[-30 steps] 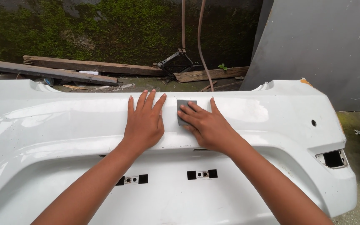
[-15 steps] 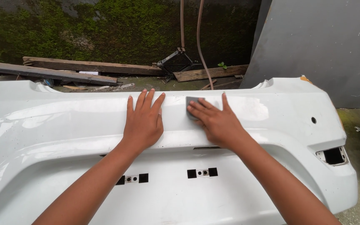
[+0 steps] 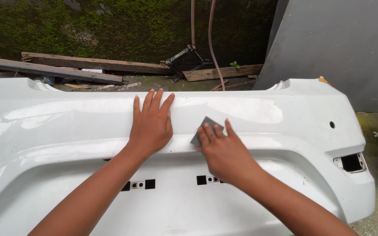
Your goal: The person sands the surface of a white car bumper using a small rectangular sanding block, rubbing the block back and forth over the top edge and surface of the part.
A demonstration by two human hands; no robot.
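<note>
I see the white bumper [image 3: 66, 131] lying broad across the view, glossy, probably slippery and somewhat flexible. My left hand [image 3: 151, 126] lies flat on it, fingers together. My right hand [image 3: 224, 150] presses thin, floppy grey sandpaper [image 3: 201, 131] under spread fingertips, best held flat.

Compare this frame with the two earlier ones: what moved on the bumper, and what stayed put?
The right hand slid the grey sanding sheet down the white bumper toward the person, from near the top edge to the crease below, keeping it pressed under the fingers. The left hand stayed flat, fingers spread, on the same spot; the bumper did not shift.
</note>
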